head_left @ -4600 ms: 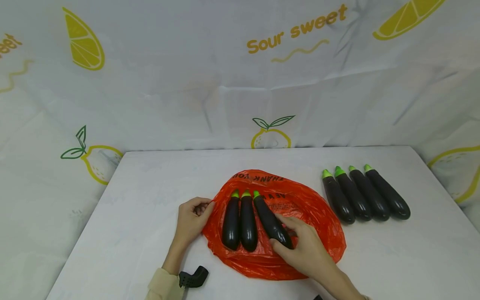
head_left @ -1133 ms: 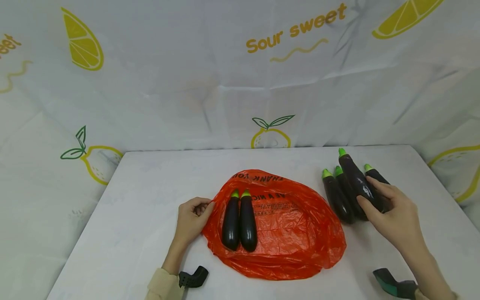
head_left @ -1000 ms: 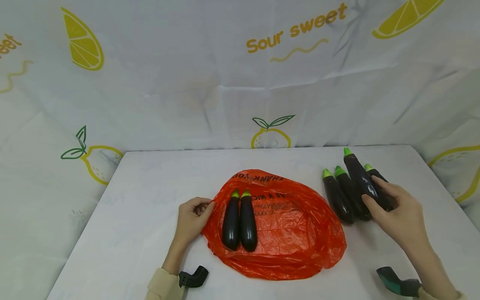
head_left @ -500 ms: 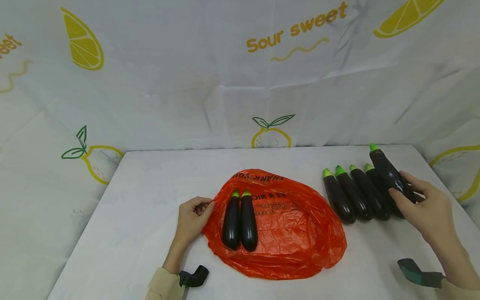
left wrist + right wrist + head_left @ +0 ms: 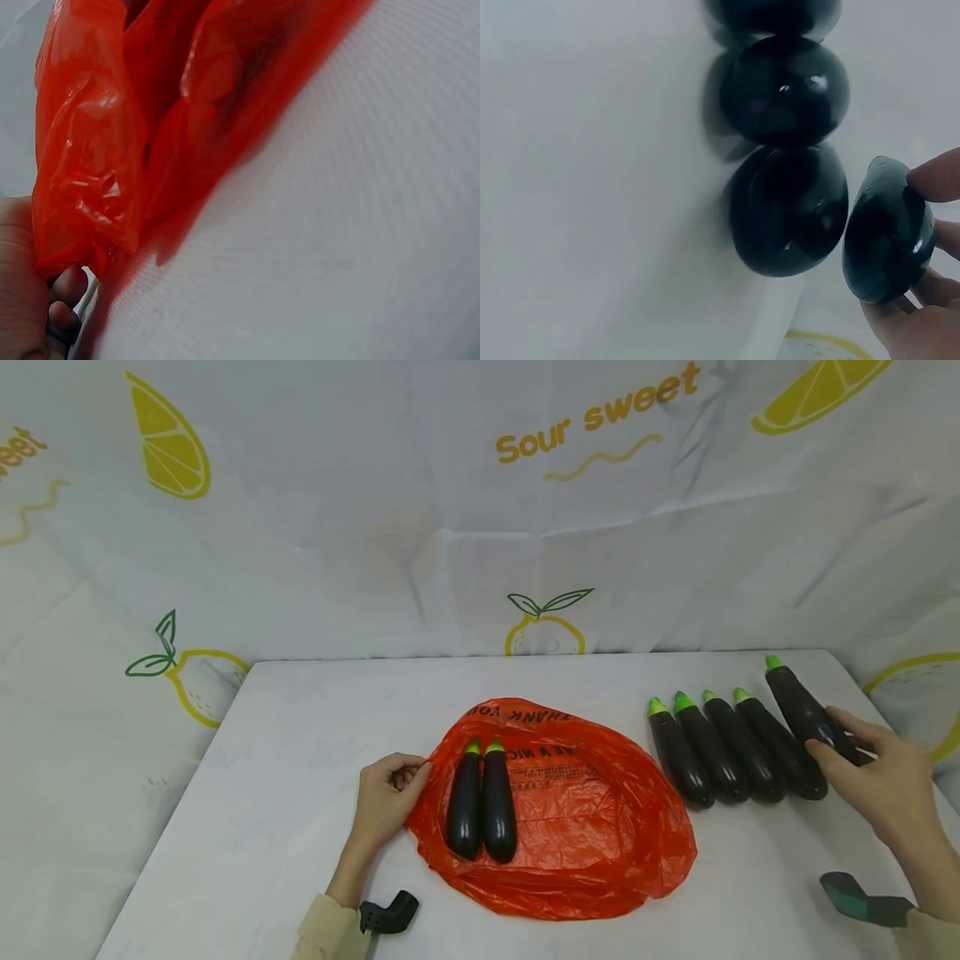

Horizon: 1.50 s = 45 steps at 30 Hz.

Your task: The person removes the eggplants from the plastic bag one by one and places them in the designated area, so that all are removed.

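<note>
My left hand [image 5: 387, 797] pinches the left rim of a red plastic bag [image 5: 585, 827], seen close in the left wrist view as crumpled film [image 5: 90, 165]. Two dark eggplants with green tips, a left one [image 5: 464, 806] and a right one [image 5: 498, 810], lie side by side in the bag. At the table's right, my right hand [image 5: 888, 777] grips another eggplant [image 5: 810, 714] by its thick lower end. It is beside a row of several eggplants [image 5: 738, 752]. In the right wrist view the held eggplant [image 5: 889, 232] is tilted, close to the row's end eggplant [image 5: 789, 214].
The white table [image 5: 300, 727] ends at a back edge before a hanging white cloth [image 5: 337, 552] printed with lemons. A dark wrist device [image 5: 388, 913] sits by the left sleeve, another [image 5: 862, 902] by the right.
The right hand has taken an eggplant out of the bag, carried it rightwards over the row and lowered it beside the row's right end. The left hand stays on the bag's rim.
</note>
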Motion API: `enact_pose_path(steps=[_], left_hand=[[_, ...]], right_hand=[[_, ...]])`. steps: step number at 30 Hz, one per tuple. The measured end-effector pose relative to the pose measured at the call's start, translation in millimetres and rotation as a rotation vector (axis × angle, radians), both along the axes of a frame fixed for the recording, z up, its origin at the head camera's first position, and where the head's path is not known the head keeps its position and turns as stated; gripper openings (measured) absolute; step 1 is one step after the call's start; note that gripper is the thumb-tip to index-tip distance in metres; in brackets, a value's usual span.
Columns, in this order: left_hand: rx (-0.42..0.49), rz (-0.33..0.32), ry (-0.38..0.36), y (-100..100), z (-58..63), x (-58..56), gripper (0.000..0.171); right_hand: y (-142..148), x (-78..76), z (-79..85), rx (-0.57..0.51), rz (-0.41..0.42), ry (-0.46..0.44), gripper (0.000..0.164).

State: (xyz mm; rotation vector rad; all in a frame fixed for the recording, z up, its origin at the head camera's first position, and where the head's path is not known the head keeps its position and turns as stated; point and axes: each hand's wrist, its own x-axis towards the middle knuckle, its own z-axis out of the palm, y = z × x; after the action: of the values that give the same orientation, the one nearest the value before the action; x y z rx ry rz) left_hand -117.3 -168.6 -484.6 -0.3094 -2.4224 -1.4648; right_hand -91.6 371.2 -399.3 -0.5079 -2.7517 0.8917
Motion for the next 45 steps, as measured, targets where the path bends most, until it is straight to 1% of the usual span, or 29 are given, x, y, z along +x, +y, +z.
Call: enact_pose_path(steps=[3, 8, 12, 15, 18, 20, 21, 22, 25, 27, 28, 29, 32, 37, 42, 45], left_hand=[[0.002, 0.000, 0.001, 0.3, 0.4, -0.3, 0.005], [-0.001, 0.001, 0.001, 0.4, -0.3, -0.1, 0.005], [-0.002, 0.007, -0.005, 0.3, -0.7, 0.1, 0.004], [-0.007, 0.005, -0.001, 0.4, -0.7, -0.1, 0.005], [-0.007, 0.000, -0.002, 0.1, -0.4, 0.1, 0.005], [-0.004, -0.004, -0.007, -0.1, 0.1, 0.4, 0.005], [-0.003, -0.004, -0.011, -0.1, 0.3, 0.4, 0.005], [-0.003, -0.004, -0.016, -0.2, 0.5, 0.4, 0.005], [0.003, -0.007, -0.015, -0.4, 0.3, 0.3, 0.005], [0.009, -0.009, -0.011, -0.5, -0.7, -0.2, 0.004], [0.012, -0.010, -0.007, -0.7, -1.2, -0.3, 0.004], [0.015, -0.012, -0.003, -0.7, -1.6, -0.4, 0.004], [0.018, -0.013, 0.005, -0.6, -2.3, -0.5, 0.004], [0.013, -0.009, 0.013, 0.2, -0.9, 0.0, 0.005], [0.022, -0.010, 0.004, 0.1, -0.1, 0.0, 0.004], [0.020, -0.013, 0.011, -0.4, -1.2, -0.6, 0.004]], right_hand=[[6.1, -0.4, -1.7, 0.010, 0.000, -0.013, 0.062], [17.1, -3.9, -5.8, 0.046, -0.011, 0.003, 0.061], [31.4, -9.1, -15.2, 0.048, -0.035, -0.010, 0.063], [44.8, -11.7, -27.5, 0.054, -0.042, -0.024, 0.066], [53.9, -14.0, -32.7, 0.055, -0.030, -0.054, 0.067], [64.6, -16.7, -43.7, 0.072, -0.016, -0.052, 0.068], [63.1, -16.3, -41.6, 0.078, -0.010, -0.057, 0.067], [68.4, -18.2, -46.8, 0.086, -0.003, -0.053, 0.067], [68.3, -18.0, -50.6, 0.112, 0.022, -0.029, 0.064], [58.0, -14.9, -39.4, 0.096, 0.046, -0.043, 0.062], [58.4, -14.9, -39.6, 0.082, 0.059, -0.049, 0.062], [51.3, -12.5, -32.1, 0.061, 0.071, -0.061, 0.062], [44.4, -9.9, -25.1, 0.013, 0.098, -0.097, 0.063], [42.5, -10.1, -24.7, -0.006, 0.109, -0.132, 0.066], [45.4, -11.3, -28.3, 0.002, 0.090, -0.158, 0.066], [45.6, -11.2, -29.7, 0.006, 0.084, -0.159, 0.064]])
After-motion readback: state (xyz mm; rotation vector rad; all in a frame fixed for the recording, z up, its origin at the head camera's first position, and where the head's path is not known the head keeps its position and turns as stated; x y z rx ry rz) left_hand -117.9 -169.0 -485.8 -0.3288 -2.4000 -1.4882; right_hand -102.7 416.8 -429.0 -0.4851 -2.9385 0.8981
